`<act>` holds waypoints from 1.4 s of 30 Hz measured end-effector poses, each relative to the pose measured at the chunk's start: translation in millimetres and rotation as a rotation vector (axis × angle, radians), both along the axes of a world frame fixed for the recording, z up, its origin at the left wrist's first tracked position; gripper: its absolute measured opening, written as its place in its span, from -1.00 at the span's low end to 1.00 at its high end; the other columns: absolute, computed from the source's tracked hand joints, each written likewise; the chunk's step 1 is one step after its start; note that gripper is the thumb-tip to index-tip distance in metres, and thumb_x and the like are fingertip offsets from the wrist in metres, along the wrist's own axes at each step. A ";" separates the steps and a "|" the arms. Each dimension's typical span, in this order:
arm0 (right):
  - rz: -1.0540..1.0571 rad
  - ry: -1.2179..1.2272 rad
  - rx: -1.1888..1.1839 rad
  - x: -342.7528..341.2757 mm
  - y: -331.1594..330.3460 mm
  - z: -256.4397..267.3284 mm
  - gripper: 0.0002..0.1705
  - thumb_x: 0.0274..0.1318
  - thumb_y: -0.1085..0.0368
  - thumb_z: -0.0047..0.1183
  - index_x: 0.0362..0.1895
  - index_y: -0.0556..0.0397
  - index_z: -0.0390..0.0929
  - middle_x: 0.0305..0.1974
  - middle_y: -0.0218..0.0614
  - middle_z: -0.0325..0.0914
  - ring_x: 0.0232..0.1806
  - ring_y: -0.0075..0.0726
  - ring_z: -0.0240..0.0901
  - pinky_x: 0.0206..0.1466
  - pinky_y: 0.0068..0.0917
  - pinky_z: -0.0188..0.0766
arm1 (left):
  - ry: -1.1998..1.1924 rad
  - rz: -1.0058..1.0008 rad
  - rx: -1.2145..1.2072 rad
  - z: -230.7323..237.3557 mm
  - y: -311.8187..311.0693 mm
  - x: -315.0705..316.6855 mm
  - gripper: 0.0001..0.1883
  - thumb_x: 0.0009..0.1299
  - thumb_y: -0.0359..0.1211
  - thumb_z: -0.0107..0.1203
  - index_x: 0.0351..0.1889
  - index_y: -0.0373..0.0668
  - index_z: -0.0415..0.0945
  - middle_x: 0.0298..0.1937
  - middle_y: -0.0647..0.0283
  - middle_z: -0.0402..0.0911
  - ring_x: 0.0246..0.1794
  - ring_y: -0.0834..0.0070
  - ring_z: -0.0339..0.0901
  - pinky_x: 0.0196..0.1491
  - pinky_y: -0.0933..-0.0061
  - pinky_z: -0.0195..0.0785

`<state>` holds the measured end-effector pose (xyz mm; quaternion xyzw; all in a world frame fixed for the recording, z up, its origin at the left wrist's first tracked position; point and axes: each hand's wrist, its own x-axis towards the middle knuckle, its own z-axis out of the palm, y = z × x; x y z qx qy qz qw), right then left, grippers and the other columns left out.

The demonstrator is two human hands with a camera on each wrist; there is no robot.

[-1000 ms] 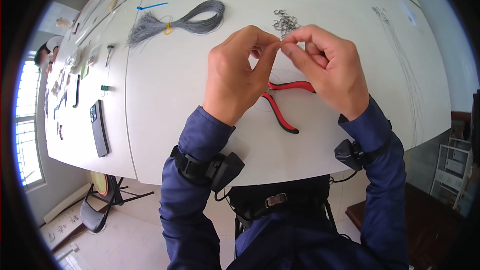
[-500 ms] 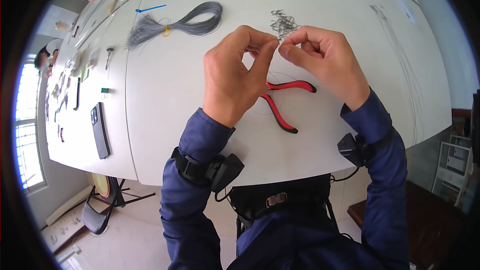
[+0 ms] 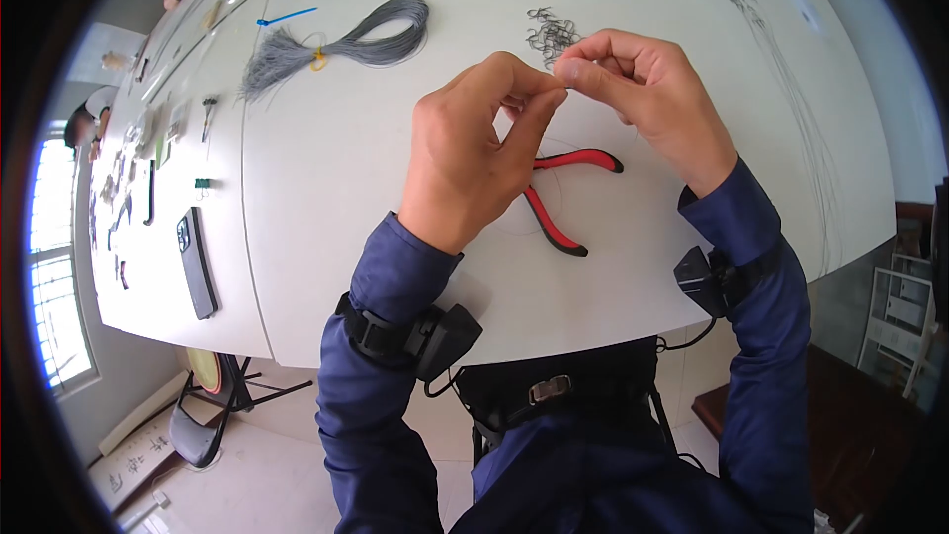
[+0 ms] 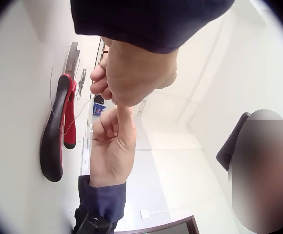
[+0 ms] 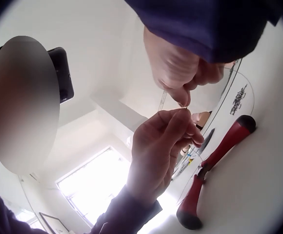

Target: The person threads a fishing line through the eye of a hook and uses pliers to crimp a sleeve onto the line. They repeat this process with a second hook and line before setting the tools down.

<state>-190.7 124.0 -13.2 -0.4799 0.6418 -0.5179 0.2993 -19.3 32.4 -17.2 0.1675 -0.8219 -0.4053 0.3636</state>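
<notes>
My left hand [image 3: 474,143] and right hand [image 3: 643,89] meet fingertip to fingertip above the table, thumb and forefinger pinched on each. Between them is a thin line [image 4: 83,108], which hangs in a loose loop near the pliers in the left wrist view. A tiny dark bit shows at the left fingertips; its shape is mostly hidden. Red-and-black-handled pliers [image 3: 556,222] lie spread below the hands, their tips behind the left hand. Just beyond the fingers lies a pile of small dark hooks [image 3: 549,32].
Left of the hands lies a bundle of grey line [image 3: 356,51] with a yellow tie, a blue cable tie [image 3: 287,16] behind it. Long strands [image 3: 791,99] stretch down the right side. A phone [image 3: 196,262] and scattered small items sit at the left; other people are beyond.
The fingertips parted slightly, then came together again, the right hand now lying a little over the left's tips. The head view has shifted slightly; pliers and bundle keep their places.
</notes>
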 end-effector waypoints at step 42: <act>0.068 -0.197 0.187 -0.2 3.2 5.7 -0.74 0.28 0.10 0.23 -0.18 0.03 0.69 -0.52 -0.67 0.42 -0.56 -0.77 0.10 -0.49 -0.69 0.03 | 0.030 -0.016 -0.003 -6.5 -2.1 -1.4 -0.92 0.36 -0.54 0.24 -0.26 -0.31 0.56 -0.39 0.11 0.67 -0.43 0.35 0.64 -0.31 0.40 0.50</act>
